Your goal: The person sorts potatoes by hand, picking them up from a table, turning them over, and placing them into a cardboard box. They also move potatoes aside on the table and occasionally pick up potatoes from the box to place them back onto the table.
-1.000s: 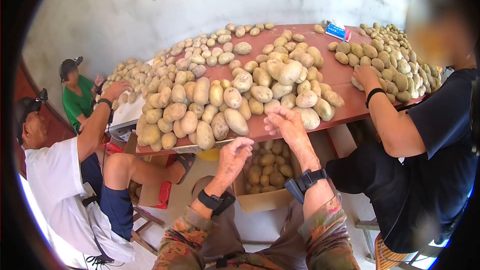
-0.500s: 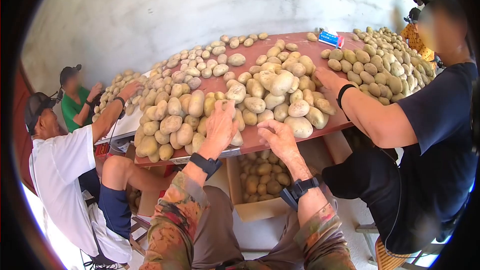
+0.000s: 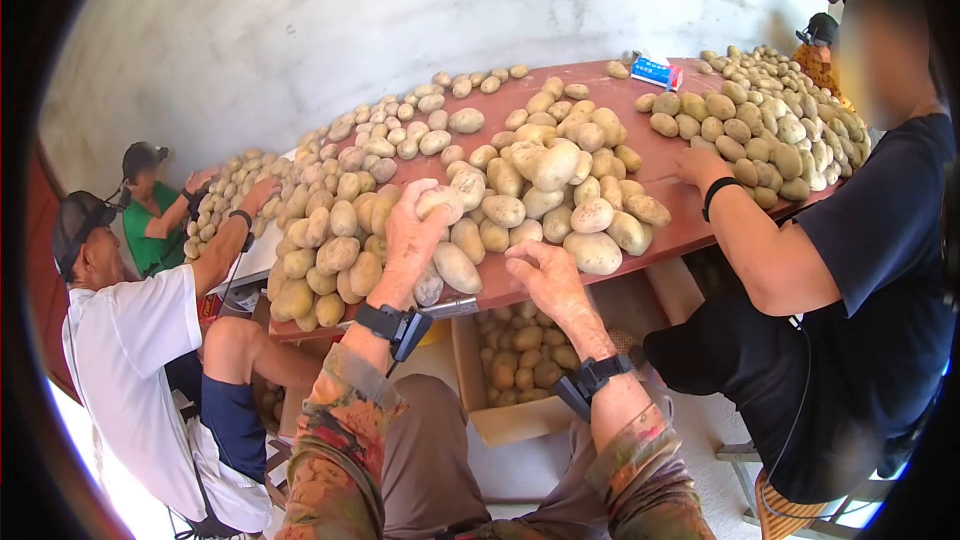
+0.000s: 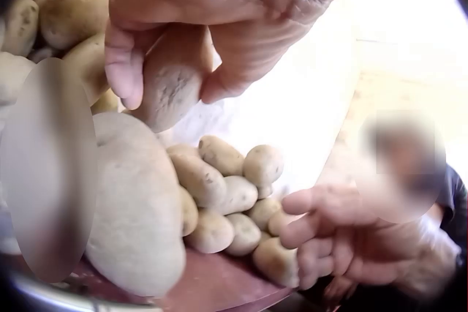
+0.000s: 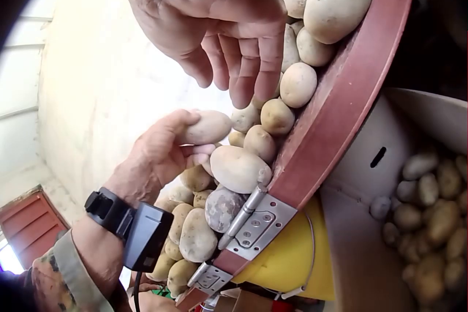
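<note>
In the head view my left hand (image 3: 408,240) grips a potato (image 3: 440,202) above the front of the pile. The left wrist view shows thumb and fingers pinching that potato (image 4: 172,81) from both sides. My right hand (image 3: 552,285) hangs at the table's front edge, fingers relaxed and holding nothing; in the right wrist view this hand (image 5: 219,27) is beside the potatoes, fingers loosely bent. A large pale potato (image 3: 456,267) lies just below the left hand at the edge of the red table (image 3: 665,162).
Below the table edge stands a cardboard box (image 3: 520,422) of potatoes, with a yellow bucket (image 5: 292,253) beside it. People sit at left and right, reaching toward other potato piles (image 3: 785,135). A blue tissue pack (image 3: 655,73) lies at the back.
My left hand has moved up from the table's front edge to the pile and lifted a potato. The right hand has dropped slightly. The right-hand person's hand reached in, then drew back.
</note>
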`<state>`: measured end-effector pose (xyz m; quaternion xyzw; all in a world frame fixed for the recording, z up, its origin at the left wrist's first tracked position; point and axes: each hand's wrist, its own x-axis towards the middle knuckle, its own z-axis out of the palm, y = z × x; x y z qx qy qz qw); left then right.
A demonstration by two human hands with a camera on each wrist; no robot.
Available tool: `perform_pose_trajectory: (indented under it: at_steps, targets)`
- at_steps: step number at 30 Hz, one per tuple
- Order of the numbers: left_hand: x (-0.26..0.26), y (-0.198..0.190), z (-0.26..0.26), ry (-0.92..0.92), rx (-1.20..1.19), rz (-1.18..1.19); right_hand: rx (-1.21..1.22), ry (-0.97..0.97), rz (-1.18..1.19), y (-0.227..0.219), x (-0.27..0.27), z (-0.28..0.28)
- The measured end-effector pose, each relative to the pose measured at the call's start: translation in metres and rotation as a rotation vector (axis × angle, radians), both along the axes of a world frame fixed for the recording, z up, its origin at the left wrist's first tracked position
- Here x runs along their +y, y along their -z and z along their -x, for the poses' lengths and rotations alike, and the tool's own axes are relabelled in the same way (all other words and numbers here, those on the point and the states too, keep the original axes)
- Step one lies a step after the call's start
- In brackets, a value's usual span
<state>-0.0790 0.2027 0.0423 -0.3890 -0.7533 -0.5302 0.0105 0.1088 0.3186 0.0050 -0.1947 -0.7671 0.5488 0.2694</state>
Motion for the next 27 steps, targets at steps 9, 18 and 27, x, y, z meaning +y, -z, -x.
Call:
perform_pose_trajectory:
  at_steps: [9, 18, 27]
  targets:
    - [-0.069, 0.034, -0.101, 0.237, -0.705, -0.067, 0.021, -0.015, -0.004, -0.001, -0.001, 0.001]
    - [-0.089, 0.135, -0.148, 0.224, -0.879, 0.192, 0.126, -0.038, 0.203, -0.004, -0.006, -0.003]
    - [-0.073, 0.073, -0.125, 0.098, 0.079, 0.025, 0.086, -0.079, 0.141, -0.005, -0.001, -0.005]
